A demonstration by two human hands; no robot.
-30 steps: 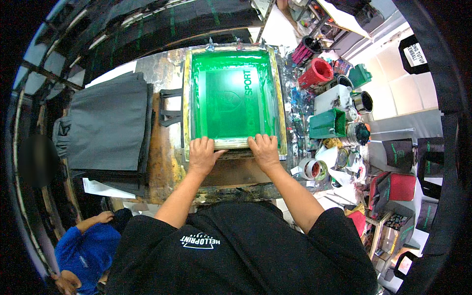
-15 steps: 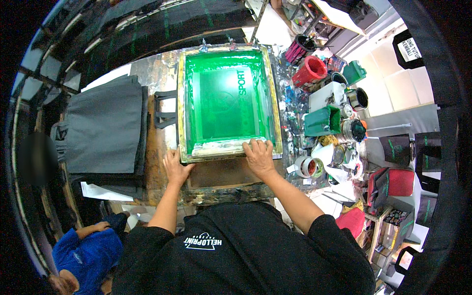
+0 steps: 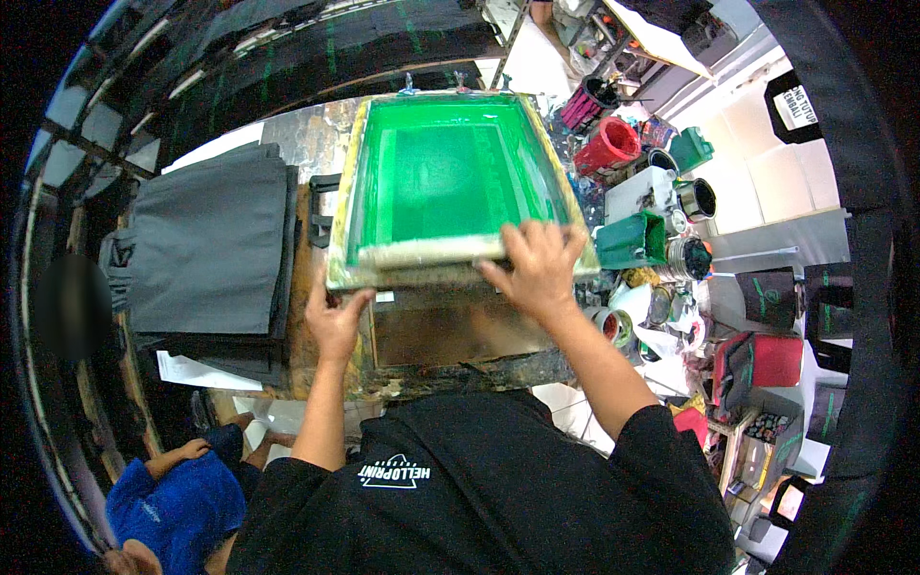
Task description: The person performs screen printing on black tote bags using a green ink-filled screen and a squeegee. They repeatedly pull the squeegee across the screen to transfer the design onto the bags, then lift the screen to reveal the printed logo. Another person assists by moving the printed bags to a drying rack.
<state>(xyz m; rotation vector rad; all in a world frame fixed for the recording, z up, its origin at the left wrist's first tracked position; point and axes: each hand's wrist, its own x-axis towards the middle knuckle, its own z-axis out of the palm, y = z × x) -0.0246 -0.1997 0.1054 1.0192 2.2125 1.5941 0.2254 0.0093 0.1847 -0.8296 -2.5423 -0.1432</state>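
Note:
A screen-printing frame (image 3: 581,233) with worn yellowish edges stands tilted, its near edge raised off the worktable. Green ink covers its mesh (image 3: 436,182). My right hand (image 3: 541,268) grips the near edge toward the right corner, fingers over the top and thumb at the front. My left hand (image 3: 333,321) is by the near left corner, thumb and fingers spread apart; whether it touches the frame I cannot tell. A dark strap loop (image 3: 324,211) sticks out from the frame's left side. Beneath the raised edge shows a brown board (image 3: 450,331).
A stack of dark grey fabric bags (image 3: 211,244) lies on the left. Ink containers, among them a red tub (image 3: 613,144) and a green container (image 3: 632,240), crowd the right side. Clamps (image 3: 460,82) sit at the frame's far edge. A person in blue (image 3: 187,498) is at lower left.
The frame's near edge has come up from the table, lifted by my right hand, showing more of the board below. My left hand has shifted slightly left, staying near the corner.

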